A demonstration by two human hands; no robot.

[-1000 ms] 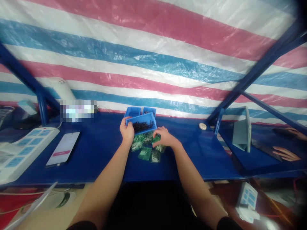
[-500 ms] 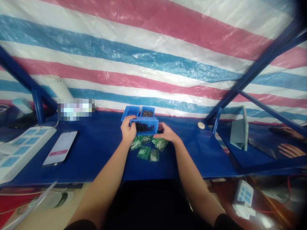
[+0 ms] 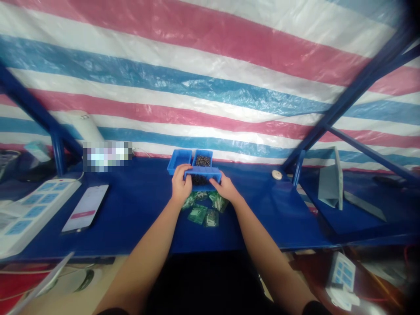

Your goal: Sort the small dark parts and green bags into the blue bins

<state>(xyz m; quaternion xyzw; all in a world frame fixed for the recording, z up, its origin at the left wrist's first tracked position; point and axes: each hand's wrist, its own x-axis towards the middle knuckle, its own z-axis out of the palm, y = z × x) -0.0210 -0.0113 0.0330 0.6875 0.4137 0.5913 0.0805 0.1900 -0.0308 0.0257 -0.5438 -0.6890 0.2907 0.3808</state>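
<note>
A blue plastic bin (image 3: 205,171) with dark screw-like pieces inside is held up between both hands, tilted toward me. My left hand (image 3: 182,183) grips its left end, thumb on the front. At the right end my right hand (image 3: 225,186) is closed round the side. Behind it on the table stand a blue bin (image 3: 180,161) with no contents visible and another blue bin (image 3: 200,152) full of small metal pieces. Below the held bin lie several small green-tinted bags (image 3: 197,214) with small parts in them.
On the left are a phone (image 3: 85,207) and a white power strip (image 3: 39,210) on the blue table (image 3: 138,210). A round whitish object (image 3: 276,175) lies to the right, and a tablet-like panel on a stand (image 3: 330,181) is further right. Blue metal posts frame both sides.
My right hand has closed onto the bin's right end. The bin has tipped, so less of its inside shows. Another person's hand at far right is gone from view.
</note>
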